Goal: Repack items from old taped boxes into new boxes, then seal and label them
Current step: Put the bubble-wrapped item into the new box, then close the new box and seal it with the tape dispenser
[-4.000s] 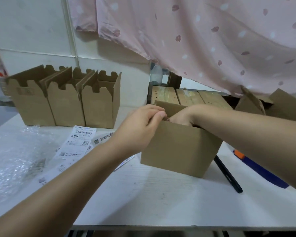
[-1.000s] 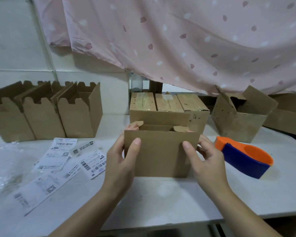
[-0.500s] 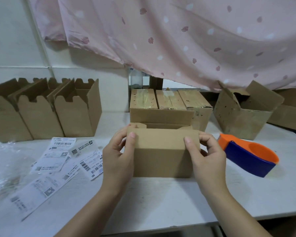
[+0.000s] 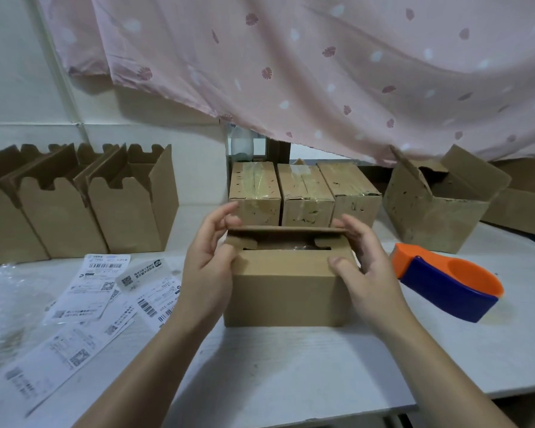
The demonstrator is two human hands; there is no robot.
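We clasp the new box (image 4: 288,291) between left hand (image 4: 209,267) and right hand (image 4: 366,268), thumbs on its front edge, fingers curled at the rear flap (image 4: 284,231); it stands on the table (image 4: 291,366) before taped boxes (image 4: 306,193).

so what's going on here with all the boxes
A person is closing a small cardboard box on the white table. The left hand and right hand hold its top corners, the rear flap half folded forward; the top is not yet shut and no tape shows on it. Three old taped boxes stand right behind, open new boxes wait at the left, shipping labels lie loose, and the tape dispenser sits untouched at the right.
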